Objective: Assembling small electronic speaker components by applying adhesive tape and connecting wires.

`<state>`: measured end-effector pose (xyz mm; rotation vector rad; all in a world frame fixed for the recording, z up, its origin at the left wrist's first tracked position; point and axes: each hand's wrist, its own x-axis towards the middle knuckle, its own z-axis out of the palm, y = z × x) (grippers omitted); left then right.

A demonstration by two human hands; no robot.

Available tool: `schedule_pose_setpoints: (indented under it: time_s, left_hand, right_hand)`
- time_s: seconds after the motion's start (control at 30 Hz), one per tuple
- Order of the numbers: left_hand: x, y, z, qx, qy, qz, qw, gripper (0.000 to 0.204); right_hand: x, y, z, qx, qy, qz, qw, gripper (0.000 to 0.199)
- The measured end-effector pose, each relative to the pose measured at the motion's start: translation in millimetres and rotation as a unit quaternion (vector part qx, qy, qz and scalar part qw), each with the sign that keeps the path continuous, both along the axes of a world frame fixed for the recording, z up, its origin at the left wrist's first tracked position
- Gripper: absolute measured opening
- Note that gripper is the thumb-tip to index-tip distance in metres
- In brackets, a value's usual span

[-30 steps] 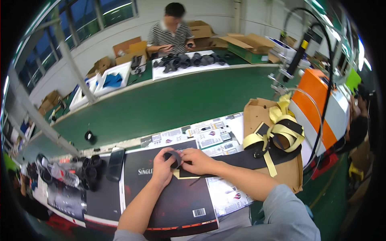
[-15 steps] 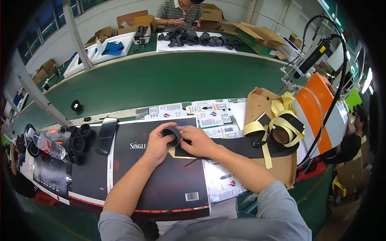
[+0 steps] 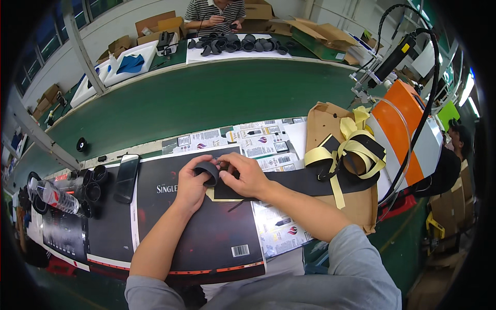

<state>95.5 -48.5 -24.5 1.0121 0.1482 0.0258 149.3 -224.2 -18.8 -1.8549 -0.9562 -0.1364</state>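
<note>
My left hand (image 3: 190, 185) is wrapped round a small dark grey, cup-like ring (image 3: 209, 171), its hollow side partly in view. My right hand (image 3: 242, 174) is at the ring's right edge, thumb and fingers drawn together; whatever is between those fingertips is hidden. Under my right wrist runs a flat black strip (image 3: 294, 181), with a bit of pale yellow backing showing at its left end. Both hands are above a black printed sheet (image 3: 206, 232).
On the right, peeled yellow tape (image 3: 338, 192) lies curled round a roll on a cardboard tray (image 3: 323, 116), beside an orange and white machine (image 3: 395, 116). A phone (image 3: 126, 178), bottle (image 3: 59, 197) and dark rings (image 3: 93, 191) sit left. A co-worker (image 3: 214, 18) handles something small across the bench.
The view has shifted slightly, so the bench appears further left and higher. My right fingers have moved over the ring's upper edge; my left hand still holds it.
</note>
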Motion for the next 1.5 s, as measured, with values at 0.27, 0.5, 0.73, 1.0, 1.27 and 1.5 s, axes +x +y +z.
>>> schedule_pose_setpoints:
  time_s: [0.27,0.5,0.73,1.0,1.27,1.5]
  left_hand:
    - [0.6,-0.3,-9.1,0.105,-0.014,0.007,0.994,0.037]
    - [-4.7,-4.1,2.5,0.074,-0.066,-0.062,0.993,0.050]
    - [0.0,5.9,6.6,-0.065,-0.049,-0.076,0.994,0.043]
    - [5.3,9.9,2.3,-0.122,-0.007,-0.007,0.992,0.036]
    - [6.1,8.9,-0.9,-0.079,-0.029,-0.034,0.996,0.044]
    - [7.0,9.4,-1.6,-0.070,-0.037,-0.050,0.996,0.045]
  right_hand:
    - [-4.3,3.6,3.9,-0.019,-0.082,-0.015,0.996,0.044]
    - [4.3,2.5,-4.8,0.014,0.052,-0.051,0.997,0.031]
    - [8.8,4.5,-8.0,0.070,0.140,-0.060,0.986,0.022]
    - [0.1,0.2,-3.3,-0.023,-0.015,0.037,0.999,0.012]
    - [-3.2,3.5,6.4,-0.194,-0.154,0.151,0.957,0.026]
    - [-3.9,3.3,2.9,-0.205,-0.164,0.142,0.954,0.026]
